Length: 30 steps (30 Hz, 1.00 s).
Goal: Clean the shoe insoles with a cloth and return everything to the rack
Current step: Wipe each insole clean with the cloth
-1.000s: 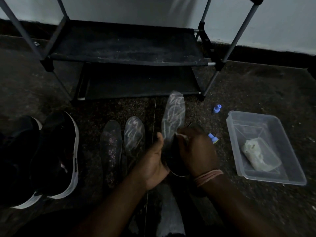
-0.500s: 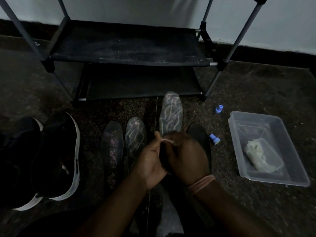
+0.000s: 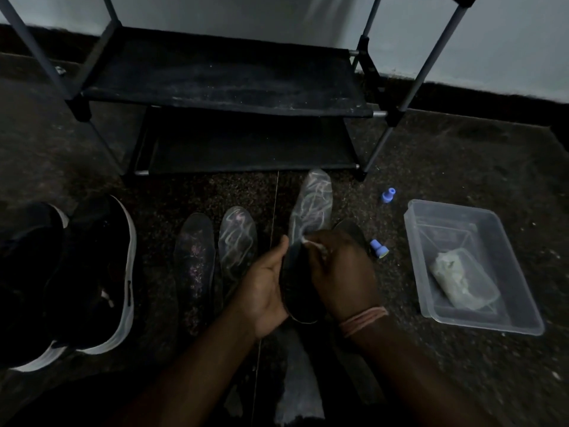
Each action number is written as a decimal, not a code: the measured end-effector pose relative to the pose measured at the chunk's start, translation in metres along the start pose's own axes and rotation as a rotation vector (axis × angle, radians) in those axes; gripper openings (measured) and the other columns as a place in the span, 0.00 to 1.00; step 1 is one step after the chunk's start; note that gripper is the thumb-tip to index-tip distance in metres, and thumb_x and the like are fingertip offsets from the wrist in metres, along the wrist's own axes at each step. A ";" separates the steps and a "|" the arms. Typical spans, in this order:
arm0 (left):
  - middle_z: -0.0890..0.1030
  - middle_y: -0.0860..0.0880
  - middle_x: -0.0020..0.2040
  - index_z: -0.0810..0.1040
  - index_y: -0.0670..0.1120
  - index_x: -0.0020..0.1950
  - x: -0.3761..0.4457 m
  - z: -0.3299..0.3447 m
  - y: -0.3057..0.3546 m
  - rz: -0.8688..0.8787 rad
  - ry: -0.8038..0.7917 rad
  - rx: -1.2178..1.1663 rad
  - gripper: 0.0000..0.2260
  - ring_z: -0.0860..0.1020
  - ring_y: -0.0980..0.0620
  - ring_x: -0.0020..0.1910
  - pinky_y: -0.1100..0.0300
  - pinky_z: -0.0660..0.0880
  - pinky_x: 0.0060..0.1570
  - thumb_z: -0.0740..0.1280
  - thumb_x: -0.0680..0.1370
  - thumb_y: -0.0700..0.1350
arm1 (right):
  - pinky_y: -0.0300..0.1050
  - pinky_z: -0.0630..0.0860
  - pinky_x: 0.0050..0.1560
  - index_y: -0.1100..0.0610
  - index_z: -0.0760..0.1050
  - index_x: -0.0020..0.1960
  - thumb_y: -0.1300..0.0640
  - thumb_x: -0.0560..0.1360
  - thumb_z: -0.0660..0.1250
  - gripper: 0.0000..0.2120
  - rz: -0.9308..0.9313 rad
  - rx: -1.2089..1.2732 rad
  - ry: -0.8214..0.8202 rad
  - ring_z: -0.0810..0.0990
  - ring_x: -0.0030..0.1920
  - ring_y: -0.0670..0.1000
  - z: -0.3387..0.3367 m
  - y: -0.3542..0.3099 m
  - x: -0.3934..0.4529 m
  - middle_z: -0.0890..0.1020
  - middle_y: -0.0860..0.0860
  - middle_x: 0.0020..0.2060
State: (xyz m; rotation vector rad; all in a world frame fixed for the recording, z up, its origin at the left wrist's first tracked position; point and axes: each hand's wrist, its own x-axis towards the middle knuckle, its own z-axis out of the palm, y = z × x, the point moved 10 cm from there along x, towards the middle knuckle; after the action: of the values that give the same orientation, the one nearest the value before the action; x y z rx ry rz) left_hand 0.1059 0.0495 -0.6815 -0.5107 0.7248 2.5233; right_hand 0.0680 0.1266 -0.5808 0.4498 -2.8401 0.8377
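My left hand grips an insole by its heel end. Its pale, streaked toe end points at the black shoe rack, and the heel part in my palm looks dark. My right hand pinches a small white cloth against the insole's middle. Two more insoles lie on the floor to the left, a dark one and a streaked one. A dark insole lies behind my right hand, mostly hidden.
A pair of black shoes with white soles stands at the left. A clear plastic tub at the right holds a pale wad. Two small blue caps lie between the tub and the insoles. The rack's two shelves hold nothing.
My right hand has rubbed the cloth across the held insole toward my left hand. The insole stays gripped in my left hand.
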 end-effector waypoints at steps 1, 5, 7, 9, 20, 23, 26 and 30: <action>0.78 0.39 0.68 0.78 0.42 0.69 0.001 -0.002 0.007 0.030 -0.004 -0.039 0.23 0.77 0.42 0.67 0.47 0.71 0.68 0.57 0.84 0.56 | 0.53 0.77 0.48 0.53 0.82 0.45 0.56 0.75 0.64 0.08 -0.070 0.068 -0.078 0.80 0.46 0.52 0.010 -0.014 -0.002 0.82 0.51 0.43; 0.67 0.37 0.76 0.66 0.41 0.78 0.007 -0.012 0.023 0.076 -0.031 -0.116 0.30 0.66 0.39 0.76 0.44 0.56 0.78 0.59 0.82 0.59 | 0.47 0.77 0.52 0.51 0.82 0.50 0.58 0.76 0.68 0.06 -0.229 0.279 -0.250 0.80 0.50 0.45 0.027 -0.038 -0.005 0.82 0.46 0.48; 0.66 0.36 0.77 0.66 0.40 0.77 0.008 -0.011 0.023 0.082 -0.036 -0.106 0.31 0.65 0.39 0.77 0.44 0.56 0.78 0.61 0.81 0.58 | 0.45 0.77 0.53 0.51 0.82 0.50 0.59 0.76 0.69 0.06 -0.186 0.362 -0.225 0.81 0.49 0.42 0.022 -0.028 -0.001 0.83 0.44 0.47; 0.68 0.35 0.75 0.68 0.39 0.76 0.008 -0.010 0.024 0.092 -0.045 -0.116 0.30 0.67 0.38 0.75 0.45 0.59 0.78 0.63 0.80 0.56 | 0.44 0.77 0.53 0.51 0.82 0.49 0.60 0.76 0.69 0.06 -0.167 0.412 -0.232 0.81 0.49 0.42 0.021 -0.026 -0.001 0.83 0.44 0.46; 0.80 0.44 0.57 0.87 0.41 0.54 0.006 -0.021 0.025 -0.015 0.068 -0.185 0.26 0.81 0.49 0.47 0.53 0.77 0.53 0.64 0.78 0.63 | 0.46 0.78 0.50 0.54 0.80 0.48 0.62 0.76 0.68 0.04 -0.143 0.552 -0.506 0.82 0.46 0.46 0.044 -0.049 -0.020 0.83 0.46 0.43; 0.80 0.44 0.65 0.80 0.40 0.67 0.005 -0.020 0.029 -0.001 0.067 -0.197 0.29 0.83 0.48 0.53 0.52 0.78 0.55 0.65 0.78 0.63 | 0.40 0.77 0.46 0.55 0.80 0.49 0.63 0.77 0.68 0.05 -0.113 0.621 -0.551 0.81 0.43 0.44 0.050 -0.053 -0.024 0.84 0.47 0.42; 0.81 0.41 0.64 0.74 0.42 0.73 0.004 -0.013 0.030 0.003 0.046 -0.138 0.31 0.83 0.45 0.58 0.49 0.79 0.59 0.61 0.79 0.63 | 0.43 0.78 0.42 0.55 0.81 0.48 0.62 0.77 0.68 0.03 -0.012 0.711 -0.535 0.81 0.40 0.44 0.049 -0.043 -0.019 0.84 0.51 0.40; 0.73 0.38 0.72 0.72 0.43 0.74 0.004 -0.009 0.020 -0.024 0.003 -0.017 0.32 0.71 0.40 0.73 0.44 0.65 0.74 0.59 0.81 0.65 | 0.41 0.78 0.48 0.51 0.83 0.49 0.59 0.76 0.71 0.05 0.118 0.519 -0.061 0.82 0.45 0.41 0.011 0.002 0.002 0.85 0.44 0.43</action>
State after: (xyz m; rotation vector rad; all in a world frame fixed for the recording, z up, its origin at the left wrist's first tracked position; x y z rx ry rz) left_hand 0.0943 0.0301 -0.6826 -0.5257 0.6948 2.5084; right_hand 0.0648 0.1218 -0.5909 0.3695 -2.6965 1.6186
